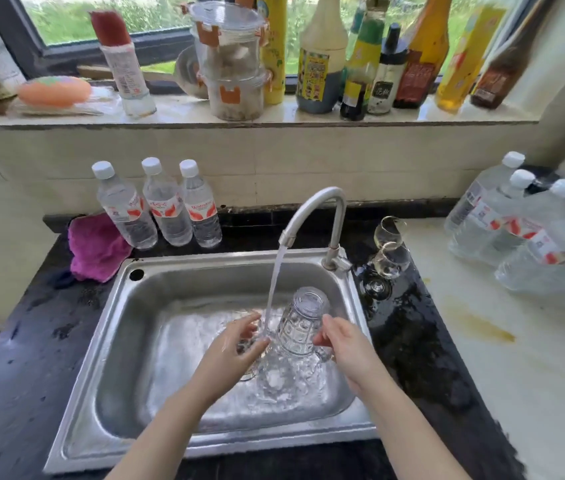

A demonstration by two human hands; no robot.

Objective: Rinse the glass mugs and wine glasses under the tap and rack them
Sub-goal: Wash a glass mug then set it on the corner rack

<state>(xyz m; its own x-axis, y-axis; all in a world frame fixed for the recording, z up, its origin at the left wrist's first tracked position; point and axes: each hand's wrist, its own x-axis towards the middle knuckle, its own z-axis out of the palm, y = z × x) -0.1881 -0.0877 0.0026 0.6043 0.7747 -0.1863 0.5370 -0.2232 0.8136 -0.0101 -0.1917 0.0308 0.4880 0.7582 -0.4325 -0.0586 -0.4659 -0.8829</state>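
1. Clear dimpled glass mug [303, 323] is held over the right half of the steel sink [107, 341], base up and tilted away, between both hands.
2. Right hand [345, 344] curls round its handle side; left hand [236, 348] fingers, loosely bent, touch the opposite wall.
3. Tap stream [274, 285] falls just left of the mug, nearer the left hand.

clear glass mug with dimpled grid pattern [303, 327]. brushed silver steel sink [76, 407], silver curved tap [322, 206]. glossy black countertop [28, 344], crumpled magenta cloth [95, 247]. three clear plastic bottles with white caps, red-orange labels [165, 206]. pale cream board with yellow-brown stain [516, 358]. clear wine glasses [390, 249]. yellow tall bottle on sill [274, 46].
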